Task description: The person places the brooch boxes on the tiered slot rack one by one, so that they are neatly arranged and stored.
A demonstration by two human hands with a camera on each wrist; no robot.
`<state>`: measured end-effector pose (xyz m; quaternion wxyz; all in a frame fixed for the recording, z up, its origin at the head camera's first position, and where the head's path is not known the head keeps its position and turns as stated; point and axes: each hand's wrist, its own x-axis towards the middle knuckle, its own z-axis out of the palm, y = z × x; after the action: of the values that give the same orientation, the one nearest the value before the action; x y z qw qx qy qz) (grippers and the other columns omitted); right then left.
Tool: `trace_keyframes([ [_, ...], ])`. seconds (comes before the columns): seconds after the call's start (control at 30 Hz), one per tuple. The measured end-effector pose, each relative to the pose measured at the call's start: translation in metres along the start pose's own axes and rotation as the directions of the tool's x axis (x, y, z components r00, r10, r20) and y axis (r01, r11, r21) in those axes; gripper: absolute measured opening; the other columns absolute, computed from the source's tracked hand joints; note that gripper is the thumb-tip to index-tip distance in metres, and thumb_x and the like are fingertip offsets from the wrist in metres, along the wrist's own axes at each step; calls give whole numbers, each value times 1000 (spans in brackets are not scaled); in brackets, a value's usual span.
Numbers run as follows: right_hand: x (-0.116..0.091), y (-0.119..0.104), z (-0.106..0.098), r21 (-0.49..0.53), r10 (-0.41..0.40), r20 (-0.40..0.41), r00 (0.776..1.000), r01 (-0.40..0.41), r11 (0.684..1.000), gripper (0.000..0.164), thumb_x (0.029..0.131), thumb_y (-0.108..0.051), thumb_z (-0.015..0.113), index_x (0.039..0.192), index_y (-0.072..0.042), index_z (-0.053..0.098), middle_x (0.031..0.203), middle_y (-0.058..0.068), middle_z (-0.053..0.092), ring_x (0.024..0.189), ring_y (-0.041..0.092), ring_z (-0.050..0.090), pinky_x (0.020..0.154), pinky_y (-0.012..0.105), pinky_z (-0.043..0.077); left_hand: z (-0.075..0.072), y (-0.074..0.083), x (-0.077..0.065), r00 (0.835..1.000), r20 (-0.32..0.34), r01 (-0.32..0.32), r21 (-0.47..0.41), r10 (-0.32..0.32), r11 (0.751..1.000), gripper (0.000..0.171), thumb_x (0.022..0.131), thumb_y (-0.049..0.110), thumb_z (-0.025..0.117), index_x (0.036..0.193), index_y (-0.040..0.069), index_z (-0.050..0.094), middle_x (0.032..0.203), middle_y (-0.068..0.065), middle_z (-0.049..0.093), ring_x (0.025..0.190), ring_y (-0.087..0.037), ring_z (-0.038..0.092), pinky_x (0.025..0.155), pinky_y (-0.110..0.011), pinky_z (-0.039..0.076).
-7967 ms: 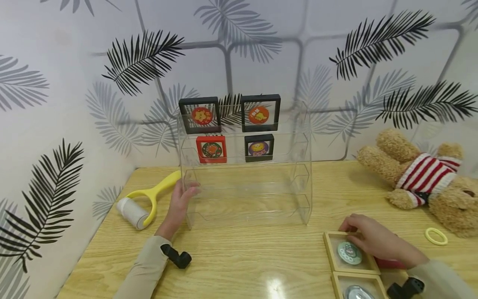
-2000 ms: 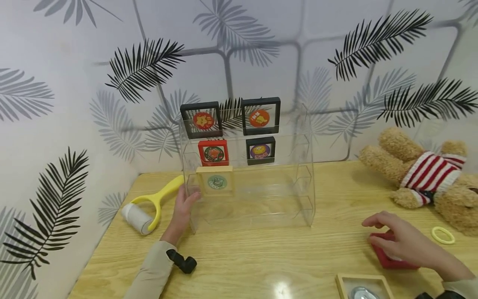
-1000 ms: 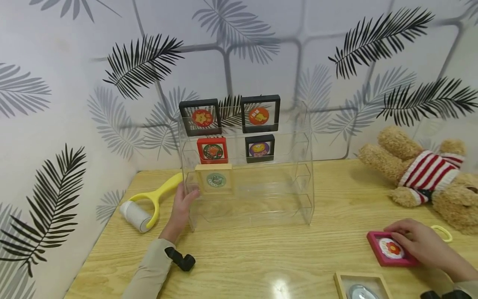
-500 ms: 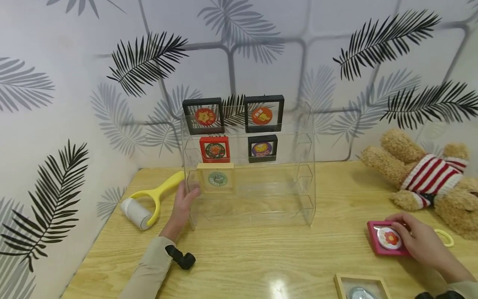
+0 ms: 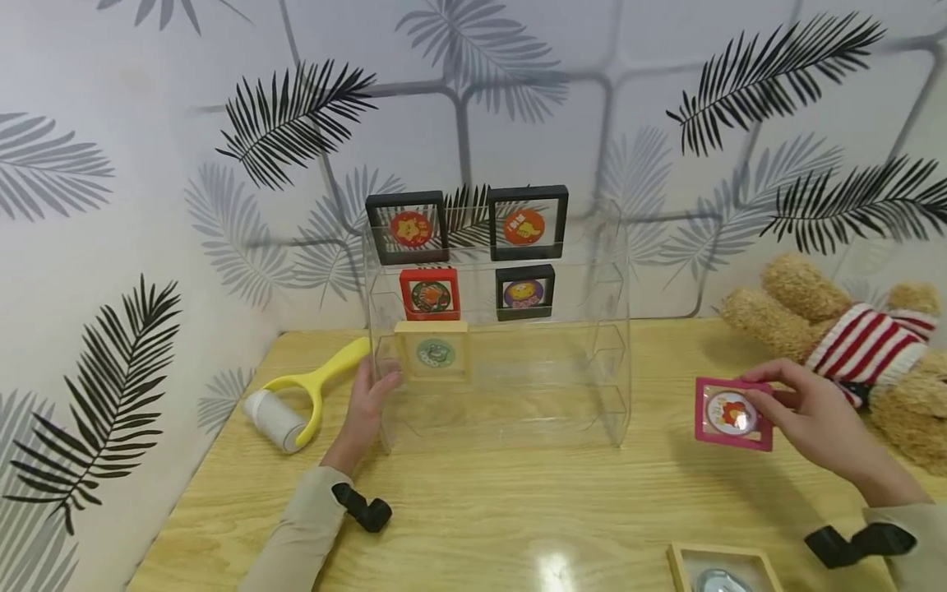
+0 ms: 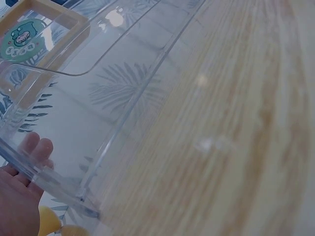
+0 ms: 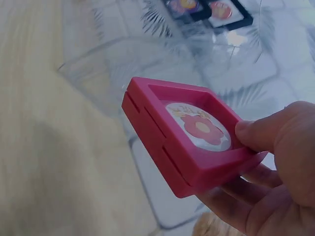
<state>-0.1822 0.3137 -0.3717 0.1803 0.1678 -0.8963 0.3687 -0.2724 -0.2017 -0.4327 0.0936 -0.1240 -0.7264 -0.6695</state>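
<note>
My right hand [image 5: 824, 427] pinches a pink display frame [image 5: 728, 413] by its right edge, above the table. It holds a white badge with a red flower; in the right wrist view the thumb presses the frame's [image 7: 167, 142] front and the fingers lie behind. My left hand [image 5: 364, 411] grips the left side panel of a clear acrylic display rack [image 5: 518, 432]. On the rack's top tier stand two black frames [image 5: 407, 256] [image 5: 527, 253]. Below are a red frame [image 5: 430, 316] and a smaller black frame [image 5: 524, 314], then a light wooden frame [image 5: 435, 376] with a green badge.
Another wooden frame [image 5: 676, 567] lies at the table's front right, cut off by the view. A yellow-handled lint roller [image 5: 277, 421] lies left of the rack. A teddy bear [image 5: 784, 325] in a striped sweater lies at the back right. A patterned wall [image 5: 518, 140] stands behind.
A wooden frame with a green badge went from the table at right to the rack's third tier. My right hand then took the pink frame and raised it leftward. My left hand stayed on the rack.
</note>
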Motion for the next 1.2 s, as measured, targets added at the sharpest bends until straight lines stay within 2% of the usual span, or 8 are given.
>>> trace_keyframes([
  [0.07,8,-11,-4,1,3,9,1000,-3,1000,17,92,0,59,109,2,57,94,-26,54,75,-6,61,50,25,51,2,0,1,1000,0,0,-6,0,1000,45,96,15,45,135,0,32,119,-6,48,107,-6,48,94,-19,36],
  [0.23,28,-34,-4,27,-16,21,1000,16,1000,20,91,-2,62,110,0,56,98,-12,58,76,-3,63,55,24,54,2,-1,1,1000,4,16,1,-16,1000,46,97,14,44,138,1,30,120,-6,47,108,-6,47,95,-17,36],
  [0.53,56,-69,11,83,-137,33,990,134,988,22,87,5,64,107,0,57,101,-12,56,83,-5,63,61,20,54,1,1,2,999,18,39,-6,-39,999,50,95,17,44,139,0,28,121,-8,46,108,-6,47,95,-18,35],
  [0.7,67,-90,17,104,-219,16,976,216,971,21,85,9,63,104,2,57,99,-11,58,83,-5,63,60,20,54,1,1,1,999,22,35,-9,-35,999,48,96,17,44,138,0,29,119,-7,46,107,-6,47,94,-17,36],
  [0.8,74,-99,22,131,-267,5,964,264,956,22,84,12,63,103,3,57,98,-2,61,81,-2,65,59,20,54,1,1,2,1000,17,23,-10,-23,1000,46,96,16,44,136,0,30,117,-6,47,106,-6,48,94,-17,36],
  [1.0,89,-115,40,202,-218,38,975,206,958,19,87,9,62,104,2,58,100,18,64,79,6,65,59,23,53,2,0,1,1000,10,27,-4,-27,1000,46,96,15,44,137,-1,30,118,-7,47,105,-5,48,93,-17,36],
  [1.07,95,-120,47,222,-207,46,977,192,956,17,87,9,61,103,3,58,99,18,63,79,9,64,61,23,53,1,-1,2,1000,10,27,-1,-27,1000,47,96,16,43,137,-1,30,119,-8,47,105,-5,48,94,-17,36],
  [1.2,103,-126,63,257,-264,17,964,251,933,17,84,14,61,98,5,58,97,15,61,82,10,63,68,20,53,1,0,2,1000,15,21,2,-21,1000,47,95,16,43,137,-2,29,119,-9,46,105,-5,47,94,-17,36],
])
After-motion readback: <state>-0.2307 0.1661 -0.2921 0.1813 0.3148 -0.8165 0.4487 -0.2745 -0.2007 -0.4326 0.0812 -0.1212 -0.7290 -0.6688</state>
